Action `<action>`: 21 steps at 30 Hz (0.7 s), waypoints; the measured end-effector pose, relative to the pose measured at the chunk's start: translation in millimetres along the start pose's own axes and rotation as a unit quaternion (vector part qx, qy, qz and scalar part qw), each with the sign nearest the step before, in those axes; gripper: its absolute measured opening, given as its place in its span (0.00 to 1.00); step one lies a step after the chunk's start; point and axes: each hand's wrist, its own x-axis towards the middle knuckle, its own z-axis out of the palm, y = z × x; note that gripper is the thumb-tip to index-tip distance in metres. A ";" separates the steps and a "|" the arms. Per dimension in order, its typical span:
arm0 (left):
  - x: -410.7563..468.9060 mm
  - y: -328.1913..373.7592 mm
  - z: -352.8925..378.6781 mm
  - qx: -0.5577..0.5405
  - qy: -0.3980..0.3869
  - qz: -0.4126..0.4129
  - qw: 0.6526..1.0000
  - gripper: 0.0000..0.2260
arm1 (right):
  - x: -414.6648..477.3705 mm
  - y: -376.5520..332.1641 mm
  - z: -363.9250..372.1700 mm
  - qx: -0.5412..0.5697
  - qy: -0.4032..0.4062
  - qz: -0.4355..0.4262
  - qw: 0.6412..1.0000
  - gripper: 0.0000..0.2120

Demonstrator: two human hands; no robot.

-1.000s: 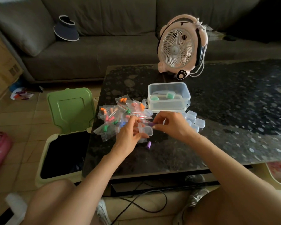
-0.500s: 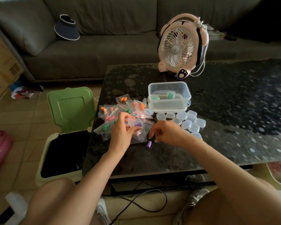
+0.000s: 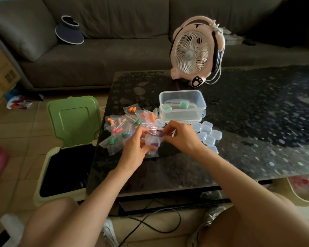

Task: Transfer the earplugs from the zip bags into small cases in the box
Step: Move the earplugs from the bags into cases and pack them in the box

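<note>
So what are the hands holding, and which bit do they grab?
The left hand holds a small clear case by its left edge; the right hand pinches a purple earplug by one end, just above the case.

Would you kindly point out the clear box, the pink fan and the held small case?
clear box (image 3: 181, 114), head view, front wall.
pink fan (image 3: 189, 54), head view, grille hub.
small case (image 3: 150, 140), head view, clear body.

Table (image 3: 257, 122): glossy, speckled dark stone-look top. Box (image 3: 182, 97), small cases (image 3: 210, 134): clear plastic. Zip bags (image 3: 118, 125): shiny film. Sofa (image 3: 114, 56): matt cloth.
</note>
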 end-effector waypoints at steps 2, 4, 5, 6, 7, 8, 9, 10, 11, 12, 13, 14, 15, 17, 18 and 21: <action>-1.6 2.9 2.7 -0.014 -0.023 0.007 1.000 0.17 | -1.7 -5.7 4.7 -0.011 0.003 -0.023 1.000 0.05; -3.6 5.2 4.6 -0.029 -0.036 0.015 0.999 0.16 | -2.1 -7.6 10.1 -0.037 -0.003 -0.035 0.999 0.07; -4.6 5.7 5.1 -0.035 -0.041 0.017 0.998 0.16 | -2.0 -7.4 11.8 -0.050 -0.009 -0.035 0.998 0.07; -5.5 6.1 5.2 -0.039 -0.042 0.019 0.998 0.15 | -1.5 -6.8 12.6 -0.063 -0.015 -0.034 0.997 0.08; -5.6 5.7 5.2 -0.039 -0.040 0.022 0.998 0.15 | -0.8 -5.7 13.0 -0.075 -0.020 -0.035 0.996 0.08; -5.4 5.6 5.0 -0.037 -0.035 0.026 0.998 0.14 | -0.4 -5.2 12.7 -0.083 -0.026 -0.036 0.996 0.08; -5.0 4.3 4.5 -0.033 -0.030 0.031 0.999 0.13 | -0.3 -4.9 12.1 -0.087 -0.030 -0.033 0.995 0.07; -4.4 2.8 4.2 -0.032 -0.026 0.034 0.999 0.12 | -0.4 -5.0 11.0 -0.083 -0.031 -0.027 0.996 0.07; -4.2 1.4 3.8 -0.034 -0.026 0.033 0.999 0.12 | 0.2 -4.4 10.4 -0.077 -0.030 -0.020 0.996 0.06; -3.8 0.0 3.9 -0.033 -0.027 0.034 0.999 0.12 | 0.7 -3.7 9.7 -0.068 -0.024 -0.013 0.997 0.05; -3.1 -2.0 4.5 -0.027 -0.027 0.035 0.999 0.13 | 1.6 -2.7 9.4 -0.055 -0.017 -0.004 0.998 0.05; -2.7 -4.3 5.1 -0.019 -0.027 0.037 0.999 0.14 | 2.1 -3.3 8.5 -0.021 -0.011 0.014 1.000 0.06; -2.3 -5.6 5.6 -0.011 -0.024 0.040 0.999 0.16 | 2.1 -4.6 6.6 0.038 -0.016 0.048 0.998 0.07; -1.8 -5.8 5.8 0.006 -0.010 0.049 0.999 0.17 | 0.3 -10.0 1.1 0.193 -0.084 0.141 0.967 0.11; -1.6 -4.9 5.7 0.012 -0.006 0.056 0.998 0.18 | -0.8 -12.3 -1.4 0.249 -0.129 0.174 0.944 0.14; -2.2 -2.1 5.7 0.022 -0.023 0.062 0.998 0.21 | -4.1 -14.3 -1.9 0.278 -0.184 0.184 0.925 0.18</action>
